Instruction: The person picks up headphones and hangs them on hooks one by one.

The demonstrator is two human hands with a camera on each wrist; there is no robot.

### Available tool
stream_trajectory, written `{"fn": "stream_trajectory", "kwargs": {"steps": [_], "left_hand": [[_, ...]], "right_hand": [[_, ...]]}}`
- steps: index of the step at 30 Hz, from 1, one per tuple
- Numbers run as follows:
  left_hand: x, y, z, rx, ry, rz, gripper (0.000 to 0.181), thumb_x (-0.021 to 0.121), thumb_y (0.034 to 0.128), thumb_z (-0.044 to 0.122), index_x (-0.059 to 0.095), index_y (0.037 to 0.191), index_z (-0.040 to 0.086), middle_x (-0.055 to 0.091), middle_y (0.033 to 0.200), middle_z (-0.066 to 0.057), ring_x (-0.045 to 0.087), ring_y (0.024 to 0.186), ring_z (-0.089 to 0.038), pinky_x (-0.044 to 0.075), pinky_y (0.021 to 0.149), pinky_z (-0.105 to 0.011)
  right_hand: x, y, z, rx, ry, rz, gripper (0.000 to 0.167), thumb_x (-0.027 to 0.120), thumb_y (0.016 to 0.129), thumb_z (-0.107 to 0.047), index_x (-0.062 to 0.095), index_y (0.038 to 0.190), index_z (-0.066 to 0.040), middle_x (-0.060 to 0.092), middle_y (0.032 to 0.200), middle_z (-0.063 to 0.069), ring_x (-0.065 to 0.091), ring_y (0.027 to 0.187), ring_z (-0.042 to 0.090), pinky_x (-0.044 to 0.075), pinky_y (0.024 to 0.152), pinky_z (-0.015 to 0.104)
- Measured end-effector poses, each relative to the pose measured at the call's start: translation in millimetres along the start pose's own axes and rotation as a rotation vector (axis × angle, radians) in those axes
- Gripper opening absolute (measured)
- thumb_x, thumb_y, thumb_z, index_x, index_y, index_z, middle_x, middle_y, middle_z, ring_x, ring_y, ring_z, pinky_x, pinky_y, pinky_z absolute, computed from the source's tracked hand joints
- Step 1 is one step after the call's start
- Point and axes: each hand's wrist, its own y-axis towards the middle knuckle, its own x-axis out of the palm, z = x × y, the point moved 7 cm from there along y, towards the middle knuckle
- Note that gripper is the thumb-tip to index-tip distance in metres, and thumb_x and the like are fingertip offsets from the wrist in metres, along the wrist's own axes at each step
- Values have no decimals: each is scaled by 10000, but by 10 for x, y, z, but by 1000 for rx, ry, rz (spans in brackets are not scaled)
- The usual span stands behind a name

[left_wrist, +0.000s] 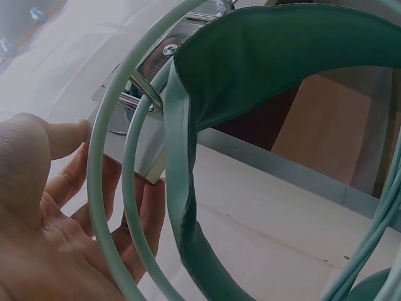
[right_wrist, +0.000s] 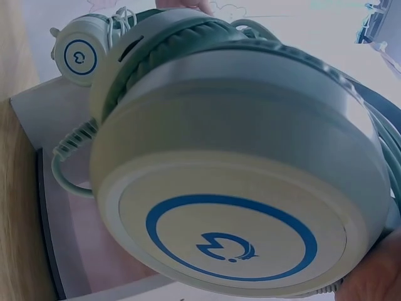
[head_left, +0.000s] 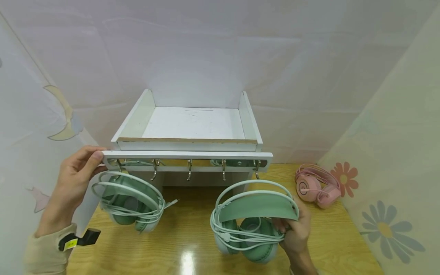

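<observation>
A pair of green headphones hangs at the left end of the white hook rail, its bands over the leftmost hook. My left hand pinches the rail's left end, thumb in front; the left wrist view shows the thumb and fingers on the rail end beside the bands. My right hand grips a second pair of green headphones by its right side, below the rail's right part. Its cable is bundled round it. In the right wrist view its white ear cup fills the frame.
Pink headphones lie on the wooden table at the right. Behind the rail stands a white open-topped shelf. Several metal hooks line the rail. Patterned sheets surround the table.
</observation>
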Motion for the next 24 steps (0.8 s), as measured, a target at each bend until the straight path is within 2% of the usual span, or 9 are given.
{"fn": "stream_trajectory", "kwargs": {"steps": [5,9,16,21,24], "left_hand": [[-3,2,-2,8,-5,-9,239,471,1098,-80,690,1188,-114,748,1075,-30,719,958,-84,628,856,-161],[-9,-23,7,29,-11,-44,266,445,1092,-112,683,1212,-116,751,1139,-39,720,994,-95,627,872,-165],[-32,-55,1,81,-42,-120,303,433,1053,-199,640,1272,-166,719,1250,-88,724,1056,-120,624,921,-186],[-29,-36,-6,98,-78,-136,292,445,1043,-213,624,1272,-192,719,1267,-105,732,1052,-135,630,921,-200],[-25,-27,-1,99,-73,-135,290,446,1040,-217,628,1263,-191,720,1261,-104,733,1045,-135,633,910,-199]], "right_hand": [[56,28,16,-4,7,1,448,36,725,292,345,740,-32,261,533,31,235,385,142,202,322,251],[104,15,36,8,-3,4,440,51,718,299,343,737,-30,260,515,35,231,372,146,195,317,261],[178,3,87,27,-49,1,419,82,805,291,339,731,-32,265,500,38,241,363,152,213,312,279],[212,31,102,20,-95,-1,415,100,855,274,345,726,-35,272,501,34,249,359,151,230,306,265],[231,48,117,20,-100,6,408,114,839,279,347,729,-37,268,506,34,244,358,155,226,300,265]]}}
